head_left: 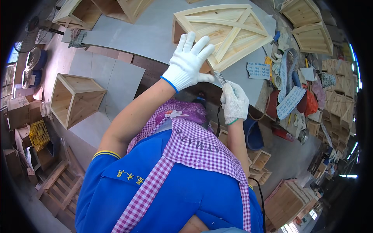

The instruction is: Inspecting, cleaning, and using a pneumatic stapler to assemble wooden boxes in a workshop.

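Note:
A pale wooden box (pixel 233 35) with crossed battens on its top face rests on the grey work table (pixel 140 33) ahead of me. My left hand (pixel 188 62), in a white knit glove with a blue cuff, is spread open over the box's near left edge. Its thumb points right, close to the box's near corner. My right hand (pixel 235 101), also in a white glove, is closed around a slim grey metal tool (pixel 220 78). The tool's tip reaches up to that corner; whether it touches the wood I cannot tell. Gloved fingers hide its handle.
Open wooden boxes (pixel 75 99) stand on a lower grey board at left, with others (pixel 81 15) at the far left of the table. Printed abrasive strips (pixel 291 101), spare gloves and a blue bin (pixel 254 134) are at right. A dark cable (pixel 263 202) runs beside me.

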A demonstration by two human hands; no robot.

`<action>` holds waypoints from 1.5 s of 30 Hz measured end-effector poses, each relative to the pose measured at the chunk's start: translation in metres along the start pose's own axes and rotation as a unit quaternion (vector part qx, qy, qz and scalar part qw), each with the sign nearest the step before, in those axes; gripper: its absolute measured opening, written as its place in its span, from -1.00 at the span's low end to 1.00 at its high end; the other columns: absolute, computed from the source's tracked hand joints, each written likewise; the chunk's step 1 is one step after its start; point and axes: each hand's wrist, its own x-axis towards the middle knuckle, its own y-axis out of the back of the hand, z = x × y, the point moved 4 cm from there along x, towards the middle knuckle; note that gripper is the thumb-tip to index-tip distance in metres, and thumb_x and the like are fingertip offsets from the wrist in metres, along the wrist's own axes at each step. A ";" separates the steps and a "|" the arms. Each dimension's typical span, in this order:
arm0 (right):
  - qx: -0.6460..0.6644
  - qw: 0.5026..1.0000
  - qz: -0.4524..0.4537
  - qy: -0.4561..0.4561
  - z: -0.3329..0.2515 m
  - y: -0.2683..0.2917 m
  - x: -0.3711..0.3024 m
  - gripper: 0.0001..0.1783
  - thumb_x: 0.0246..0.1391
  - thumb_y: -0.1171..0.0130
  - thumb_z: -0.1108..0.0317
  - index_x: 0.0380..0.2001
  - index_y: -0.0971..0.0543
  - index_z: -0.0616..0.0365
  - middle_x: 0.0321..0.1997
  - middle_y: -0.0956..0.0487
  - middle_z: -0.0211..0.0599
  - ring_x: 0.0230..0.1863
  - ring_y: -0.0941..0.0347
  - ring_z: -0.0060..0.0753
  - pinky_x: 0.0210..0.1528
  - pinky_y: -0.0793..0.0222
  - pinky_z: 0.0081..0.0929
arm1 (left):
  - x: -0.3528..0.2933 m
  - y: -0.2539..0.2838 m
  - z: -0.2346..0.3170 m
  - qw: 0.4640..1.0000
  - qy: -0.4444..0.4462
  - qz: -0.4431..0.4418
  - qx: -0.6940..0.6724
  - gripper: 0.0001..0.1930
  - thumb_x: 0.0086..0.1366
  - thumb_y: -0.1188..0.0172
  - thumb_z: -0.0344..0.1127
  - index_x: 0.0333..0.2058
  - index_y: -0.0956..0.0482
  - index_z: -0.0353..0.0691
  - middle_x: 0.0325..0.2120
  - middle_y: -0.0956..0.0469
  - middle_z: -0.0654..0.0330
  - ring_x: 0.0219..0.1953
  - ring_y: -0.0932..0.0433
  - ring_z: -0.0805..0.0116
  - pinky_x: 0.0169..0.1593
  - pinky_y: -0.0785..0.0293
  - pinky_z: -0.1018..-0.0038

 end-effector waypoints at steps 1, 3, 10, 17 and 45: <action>0.000 1.000 0.001 0.000 0.000 -0.001 0.002 -0.71 0.33 -0.29 0.25 -0.04 -0.71 0.22 -0.54 -0.52 -0.52 -0.63 -0.33 -0.71 -0.59 -0.19 -0.66 | 0.001 0.000 0.001 1.000 0.001 0.001 0.004 0.03 -0.09 -0.55 0.31 0.31 -0.47 -0.11 0.36 -0.37 -0.01 0.43 -0.19 -0.38 0.53 -0.04 -0.21; -0.025 1.000 -0.002 -0.017 -0.001 0.000 0.006 -0.69 0.31 -0.31 0.22 -0.03 -0.71 0.22 -0.56 -0.52 -0.53 -0.64 -0.31 -0.70 -0.61 -0.17 -0.63 | 0.002 0.000 0.002 1.000 0.001 0.002 0.006 0.02 -0.09 -0.55 0.31 0.30 -0.48 -0.11 0.36 -0.37 -0.01 0.43 -0.19 -0.38 0.53 -0.03 -0.21; -0.015 0.997 -0.001 -0.076 0.006 0.021 0.011 -0.66 0.29 -0.32 0.19 -0.02 -0.71 0.23 -0.59 -0.49 -0.55 -0.66 -0.29 -0.69 -0.63 -0.14 -0.62 | 0.001 -0.001 0.003 1.000 0.007 0.020 0.005 0.00 -0.09 -0.54 0.33 0.27 -0.50 -0.12 0.35 -0.38 -0.02 0.42 -0.21 -0.40 0.52 -0.04 -0.22; 0.041 0.997 0.049 0.035 0.008 0.031 -0.003 -0.74 0.32 -0.30 0.38 0.02 -0.72 0.22 -0.45 -0.55 -0.48 -0.48 -0.46 -0.59 -0.45 -0.35 -0.56 | 0.000 -0.002 0.003 0.999 0.006 0.030 -0.008 0.00 -0.09 -0.53 0.35 0.25 -0.51 -0.13 0.34 -0.40 -0.04 0.40 -0.22 -0.41 0.50 -0.06 -0.24; -0.230 0.907 0.074 0.344 -0.008 0.020 0.003 -0.75 0.27 -0.29 0.51 -0.01 -0.74 0.18 -0.25 -0.66 -0.15 -0.21 -0.59 -0.18 -0.06 -0.49 -0.33 | 0.001 -0.006 0.002 0.997 -0.005 0.073 -0.019 -0.08 -0.12 -0.58 0.25 0.18 -0.53 -0.12 0.28 -0.43 -0.01 0.34 -0.25 -0.45 0.42 -0.17 -0.30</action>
